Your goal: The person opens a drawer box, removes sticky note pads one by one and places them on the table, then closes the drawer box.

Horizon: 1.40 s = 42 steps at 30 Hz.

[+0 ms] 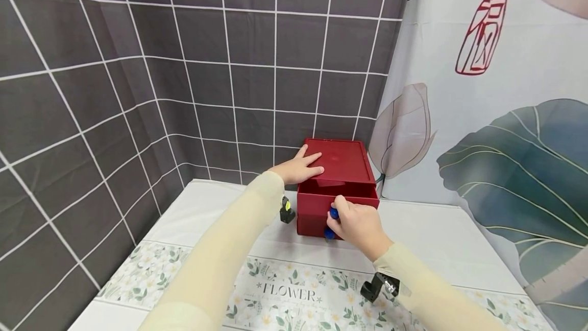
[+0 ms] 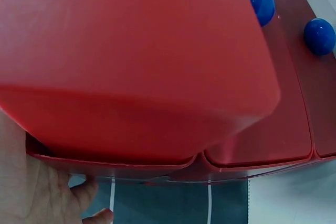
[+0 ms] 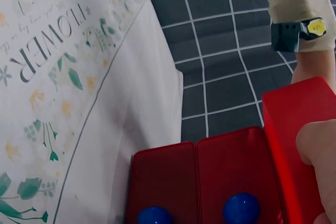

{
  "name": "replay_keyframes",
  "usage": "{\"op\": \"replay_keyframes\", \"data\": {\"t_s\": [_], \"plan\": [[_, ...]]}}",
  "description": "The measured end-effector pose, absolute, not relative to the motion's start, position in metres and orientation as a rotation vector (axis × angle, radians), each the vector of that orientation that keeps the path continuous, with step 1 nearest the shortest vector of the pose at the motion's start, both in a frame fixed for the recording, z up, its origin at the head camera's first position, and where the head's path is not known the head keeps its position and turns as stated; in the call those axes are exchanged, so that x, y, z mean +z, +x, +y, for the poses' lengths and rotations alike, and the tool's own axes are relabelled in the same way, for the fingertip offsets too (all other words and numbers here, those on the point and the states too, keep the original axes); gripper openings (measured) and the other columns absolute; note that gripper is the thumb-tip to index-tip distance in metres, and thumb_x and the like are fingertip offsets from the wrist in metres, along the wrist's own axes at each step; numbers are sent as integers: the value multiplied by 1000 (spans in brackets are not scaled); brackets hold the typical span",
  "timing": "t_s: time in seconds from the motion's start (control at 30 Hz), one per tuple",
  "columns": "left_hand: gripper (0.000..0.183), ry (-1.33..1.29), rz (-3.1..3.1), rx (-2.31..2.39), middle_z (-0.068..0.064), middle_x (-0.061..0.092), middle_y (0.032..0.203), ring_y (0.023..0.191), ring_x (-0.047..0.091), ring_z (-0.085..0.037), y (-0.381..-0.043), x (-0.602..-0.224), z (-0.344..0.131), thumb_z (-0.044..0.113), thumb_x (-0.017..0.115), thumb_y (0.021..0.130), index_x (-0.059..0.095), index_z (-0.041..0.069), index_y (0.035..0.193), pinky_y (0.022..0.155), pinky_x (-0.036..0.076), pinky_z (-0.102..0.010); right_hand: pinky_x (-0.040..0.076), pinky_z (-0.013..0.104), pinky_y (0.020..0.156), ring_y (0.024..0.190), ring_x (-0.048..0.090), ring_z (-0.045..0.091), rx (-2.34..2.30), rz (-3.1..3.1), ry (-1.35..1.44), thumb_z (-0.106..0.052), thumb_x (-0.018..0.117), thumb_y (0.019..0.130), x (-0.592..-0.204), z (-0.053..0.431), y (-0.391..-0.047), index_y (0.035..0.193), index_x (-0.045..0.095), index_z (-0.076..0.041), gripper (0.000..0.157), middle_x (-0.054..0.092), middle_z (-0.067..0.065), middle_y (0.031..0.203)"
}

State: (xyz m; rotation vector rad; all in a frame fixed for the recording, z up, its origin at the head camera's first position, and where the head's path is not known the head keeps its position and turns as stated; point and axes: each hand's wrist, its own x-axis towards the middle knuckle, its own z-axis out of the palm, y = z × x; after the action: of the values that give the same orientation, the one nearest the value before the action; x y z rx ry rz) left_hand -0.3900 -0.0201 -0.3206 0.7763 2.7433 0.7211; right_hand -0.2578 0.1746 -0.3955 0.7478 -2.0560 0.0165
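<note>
A red drawer box (image 1: 337, 160) stands on the white cloth, its top drawer (image 1: 314, 202) pulled partly out. My left hand (image 1: 296, 168) rests on the left of the box top, fingers spread. My right hand (image 1: 360, 223) is at the front of the pulled-out drawer, fingers and thumb curled round its knob, which the hand mostly hides. Below, in the left wrist view, the two lower drawers are closed, with blue knobs (image 2: 320, 36) on their fronts. In the right wrist view, part of my right hand (image 3: 317, 148) lies against the drawer's front.
A white cloth with a flower-print band (image 1: 294, 290) covers the table. Behind the box hangs a dark grey curtain (image 1: 248, 80) with white grid lines. To the right hangs a white curtain (image 1: 422, 55) with leaf prints. Each wrist wears a black camera mount (image 1: 381, 286).
</note>
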Motion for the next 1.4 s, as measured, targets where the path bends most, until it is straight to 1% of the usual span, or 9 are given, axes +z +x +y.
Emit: {"op": "replay_keyframes", "data": {"t_s": [0.13, 0.27, 0.33, 0.43, 0.57, 0.77, 0.93, 1.23, 1.4], "plan": [[71, 783, 2736, 728, -7, -7, 170, 153, 20, -34, -391, -322, -21, 57, 44, 101, 21, 32, 163, 117, 30, -56, 43, 23, 39, 43, 56, 13, 19, -2040, 750, -24, 83, 77, -396, 174, -253, 85, 54, -8, 34, 71, 2, 69], [71, 802, 2729, 743, -8, -7, 170, 153, 18, -34, -392, -324, -21, 56, 45, 101, 21, 30, 163, 117, 30, -56, 44, 23, 39, 43, 56, 12, 17, -2030, 760, -24, 84, 75, -397, 174, -248, 84, 54, -8, 36, 71, 2, 70], [71, 808, 2727, 750, -9, -7, 170, 154, 18, -34, -392, -325, -21, 55, 45, 101, 21, 29, 163, 117, 30, -56, 43, 23, 38, 43, 55, 12, 24, -2019, 773, -23, 82, 75, -398, 174, -245, 84, 54, -7, 34, 72, 2, 71], [71, 818, 2736, 739, -9, -6, 170, 153, 18, -33, -392, -327, -22, 54, 45, 101, 21, 29, 163, 117, 30, -55, 41, 23, 38, 43, 56, 12, 39, -2003, 790, -22, 76, 78, -399, 173, -240, 84, 54, -7, 28, 73, 2, 73], [71, 819, 2742, 735, -9, -6, 170, 153, 19, -33, -392, -327, -22, 54, 45, 101, 21, 29, 163, 117, 30, -55, 42, 24, 37, 44, 58, 12, 63, -1986, 798, -24, 65, 86, -400, 172, -234, 83, 54, -7, 21, 73, 1, 74], [72, 814, 2738, 741, -9, -5, 170, 153, 19, -34, -390, -325, -23, 53, 46, 101, 21, 28, 163, 116, 32, -55, 39, 23, 36, 43, 57, 11, 83, -1962, 801, -26, 56, 91, -400, 171, -229, 81, 53, -8, 21, 71, -1, 71], [71, 803, 2745, 736, -8, -5, 170, 153, 19, -33, -388, -323, -22, 54, 46, 101, 22, 30, 163, 116, 32, -55, 39, 23, 36, 43, 56, 12, 78, -1953, 801, -28, 51, 95, -400, 170, -225, 80, 52, -8, 25, 70, -1, 69], [70, 798, 2749, 760, -8, -4, 170, 153, 19, -33, -389, -324, -20, 52, 46, 101, 23, 29, 163, 116, 31, -55, 38, 23, 36, 43, 58, 11, 67, -1932, 802, -28, 52, 95, -400, 171, -215, 77, 50, -10, 26, 73, -3, 72], [70, 803, 2761, 735, -8, -4, 170, 152, 22, -33, -389, -322, -21, 53, 46, 101, 23, 30, 163, 116, 32, -54, 38, 22, 36, 44, 58, 11, 66, -1942, 810, -28, 52, 94, -398, 170, -210, 77, 50, -10, 25, 73, -2, 72]]}}
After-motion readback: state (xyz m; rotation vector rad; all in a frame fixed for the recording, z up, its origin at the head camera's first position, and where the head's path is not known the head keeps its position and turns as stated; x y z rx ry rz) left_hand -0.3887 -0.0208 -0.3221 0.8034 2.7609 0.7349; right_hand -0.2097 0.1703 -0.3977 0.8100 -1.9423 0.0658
